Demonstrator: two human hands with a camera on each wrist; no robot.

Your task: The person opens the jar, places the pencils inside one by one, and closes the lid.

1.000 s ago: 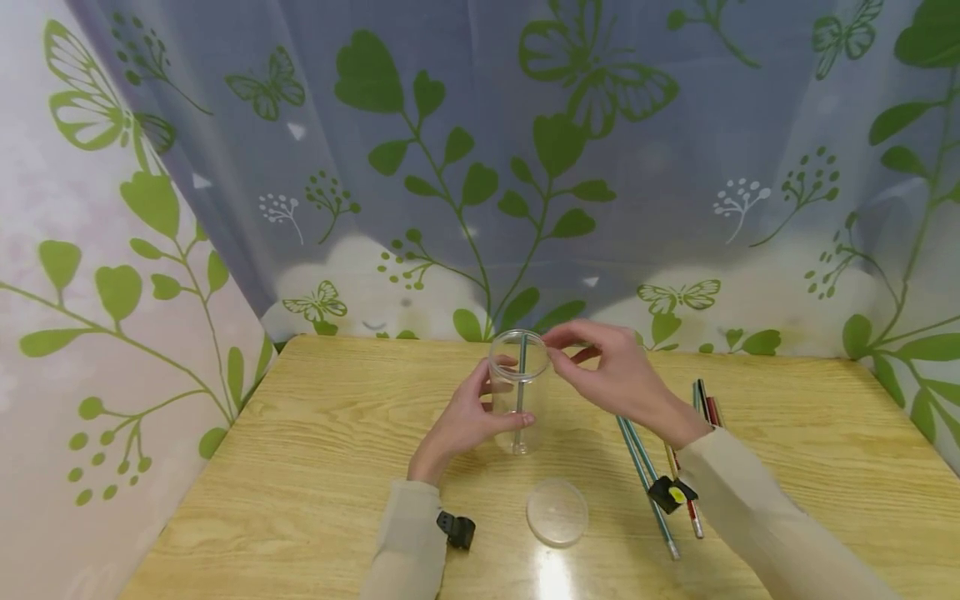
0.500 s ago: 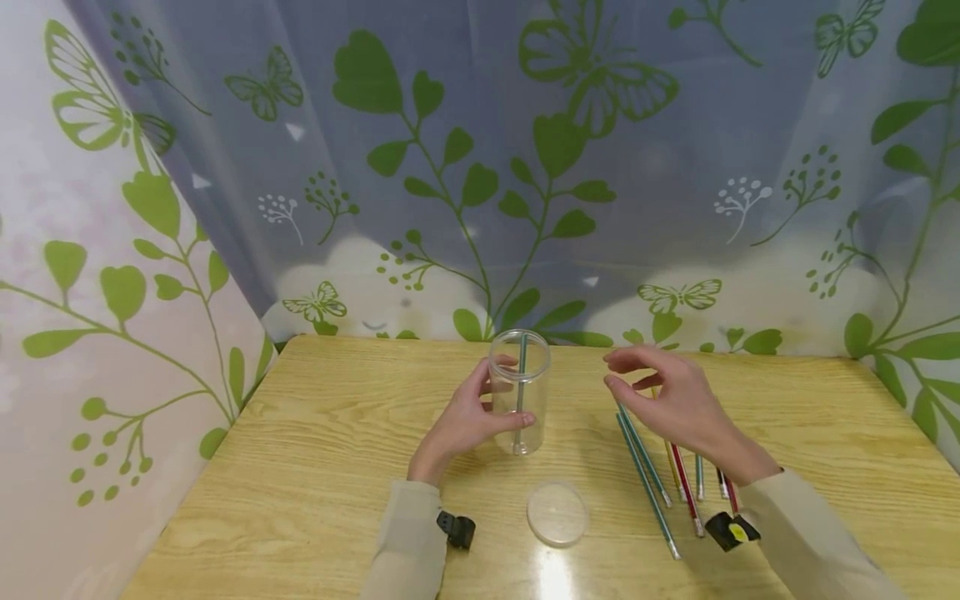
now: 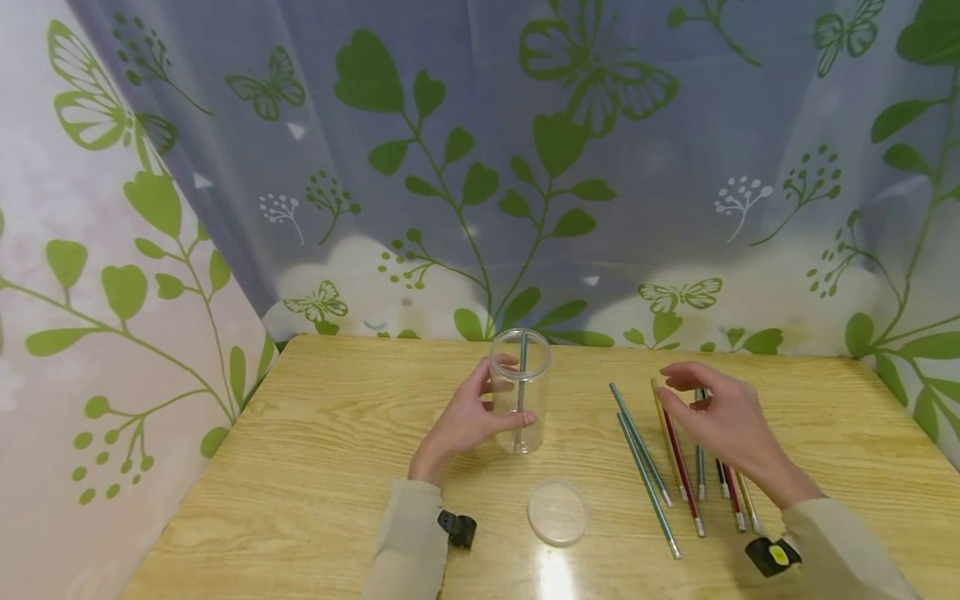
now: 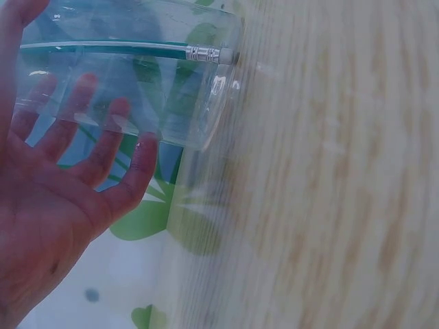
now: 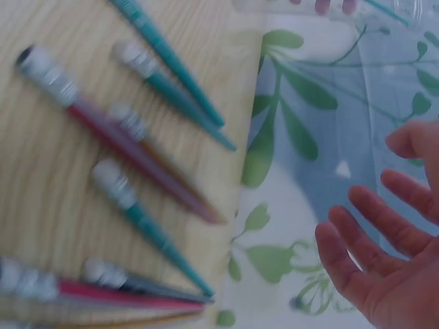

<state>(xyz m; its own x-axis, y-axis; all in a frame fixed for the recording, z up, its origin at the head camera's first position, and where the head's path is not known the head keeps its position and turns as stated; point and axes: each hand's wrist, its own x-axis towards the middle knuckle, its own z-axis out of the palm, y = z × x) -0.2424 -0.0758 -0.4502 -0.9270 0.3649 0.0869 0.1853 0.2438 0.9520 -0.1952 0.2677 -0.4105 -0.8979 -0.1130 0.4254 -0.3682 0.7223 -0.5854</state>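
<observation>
Left hand steadies the jar, right hand spread above the pencils

Nearest you, the clear lid (image 3: 557, 513) lies flat on the surface (image 3: 337, 433), off the jar, so the mouth is left uncovered. To its right, the loose pencils (image 3: 648, 486) lie side by side, eraser ends towards you, apparently laid within reach of your right hand (image 3: 723, 421). That hand hangs over them with thumb and fingers apart, gently curved and pinching nothing.

A little farther out, your left hand (image 3: 471, 421) wraps the jar (image 3: 536, 392), thumb across the front and fingers round the far side. The grip sits below the rim, probably to steady the wall without blocking the mouth. The jar looks upright, its base seemingly on the surface. Inside it, a single teal pencil (image 3: 521, 387) stands eraser end down, nearly vertical.

Beyond the surface's far edge hangs a leaf-and-butterfly-patterned curtain (image 3: 465, 167).
</observation>
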